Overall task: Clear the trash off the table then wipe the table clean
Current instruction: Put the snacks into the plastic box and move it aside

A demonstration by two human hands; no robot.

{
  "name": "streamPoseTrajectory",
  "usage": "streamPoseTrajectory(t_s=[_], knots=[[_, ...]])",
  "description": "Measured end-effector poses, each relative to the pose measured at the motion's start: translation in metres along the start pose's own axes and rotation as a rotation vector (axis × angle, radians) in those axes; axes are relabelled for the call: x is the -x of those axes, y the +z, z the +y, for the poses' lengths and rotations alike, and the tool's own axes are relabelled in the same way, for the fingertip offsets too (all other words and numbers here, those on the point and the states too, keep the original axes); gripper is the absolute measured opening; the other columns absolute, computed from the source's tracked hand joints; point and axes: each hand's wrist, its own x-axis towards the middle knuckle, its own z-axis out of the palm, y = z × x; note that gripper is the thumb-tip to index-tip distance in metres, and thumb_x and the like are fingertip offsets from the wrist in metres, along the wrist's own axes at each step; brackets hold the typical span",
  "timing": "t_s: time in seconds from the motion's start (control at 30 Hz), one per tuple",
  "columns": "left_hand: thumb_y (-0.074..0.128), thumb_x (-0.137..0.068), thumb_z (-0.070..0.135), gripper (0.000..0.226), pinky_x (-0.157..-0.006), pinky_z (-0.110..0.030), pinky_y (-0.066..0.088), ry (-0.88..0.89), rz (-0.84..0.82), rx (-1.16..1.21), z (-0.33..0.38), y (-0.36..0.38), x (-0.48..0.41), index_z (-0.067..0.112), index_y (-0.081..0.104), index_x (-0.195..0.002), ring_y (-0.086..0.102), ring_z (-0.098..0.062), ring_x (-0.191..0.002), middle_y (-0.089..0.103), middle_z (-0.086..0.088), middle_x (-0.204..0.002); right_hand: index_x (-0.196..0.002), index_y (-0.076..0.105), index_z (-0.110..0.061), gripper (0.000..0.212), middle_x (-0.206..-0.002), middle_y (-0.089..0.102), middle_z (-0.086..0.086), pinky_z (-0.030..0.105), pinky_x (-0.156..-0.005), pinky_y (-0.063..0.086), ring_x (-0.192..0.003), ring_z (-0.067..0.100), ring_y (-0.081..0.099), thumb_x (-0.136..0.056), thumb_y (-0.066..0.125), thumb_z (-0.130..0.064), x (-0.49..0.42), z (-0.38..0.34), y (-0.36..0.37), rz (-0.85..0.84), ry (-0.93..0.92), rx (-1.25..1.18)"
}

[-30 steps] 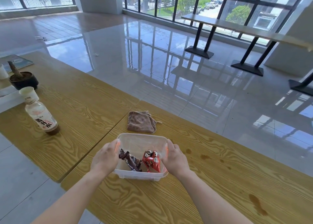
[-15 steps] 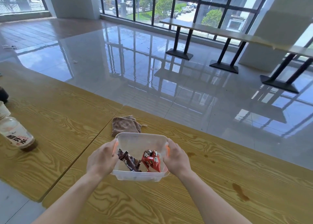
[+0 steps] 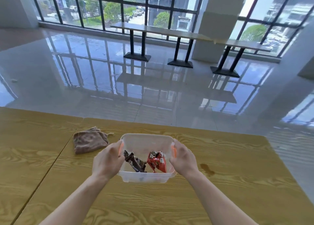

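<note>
A clear plastic box with orange side clips is held just above the wooden table. My left hand grips its left side and my right hand grips its right side. Inside lie a dark brown snack wrapper and a red snack wrapper. A folded brown cloth rests on the table to the left of the box. A brown spill stain marks the wood just right of my right hand.
A second wooden table adjoins on the left, with a narrow seam between the two. Beyond the far edge lies a glossy tiled floor. A long bench table on black legs stands by the windows.
The view has swung to the right, so the bottle and pot on the left table have left the frame. Both hands still hold the box, which looks slightly raised.
</note>
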Motion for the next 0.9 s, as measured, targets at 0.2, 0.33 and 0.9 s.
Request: streamPoseTrajectory(t_s=[0.2, 0.33, 0.9], knots=[[0.060, -0.084, 0.018, 0.010, -0.049, -0.032, 0.046, 0.151, -0.098, 0.043, 0.049, 0.022, -0.015, 0.025, 0.055, -0.089, 0.057, -0.017, -0.058, 0.061, 0.006, -0.072, -0.147, 0.043, -0.026, 0.065, -0.127, 0.065, 0.001, 0.040, -0.091, 0.052, -0.117, 0.028, 0.060, -0.086, 0.065, -0.034, 0.019, 0.035, -0.040, 0.081, 0.128, 0.032], [0.059, -0.080, 0.016, 0.011, -0.052, -0.034, 0.048, 0.216, -0.160, 0.055, 0.090, 0.037, -0.022, 0.022, 0.055, -0.089, 0.059, -0.023, -0.063, 0.062, 0.004, -0.075, -0.147, 0.044, -0.028, 0.064, -0.130, 0.064, 0.000, 0.041, -0.092, 0.051, -0.118, 0.030, 0.060, -0.086, 0.063, -0.029, 0.030, 0.064, -0.063, 0.143, 0.211, 0.020], [0.059, -0.073, 0.020, 0.013, -0.054, -0.035, 0.036, 0.231, -0.261, 0.114, 0.293, 0.159, -0.057, 0.022, 0.050, -0.081, 0.054, -0.029, -0.072, 0.062, 0.002, -0.079, -0.141, 0.048, -0.026, 0.043, -0.116, 0.068, 0.006, 0.038, -0.083, 0.047, -0.108, 0.036, 0.060, -0.098, 0.041, -0.024, -0.032, 0.275, -0.161, 0.184, 0.315, 0.090]])
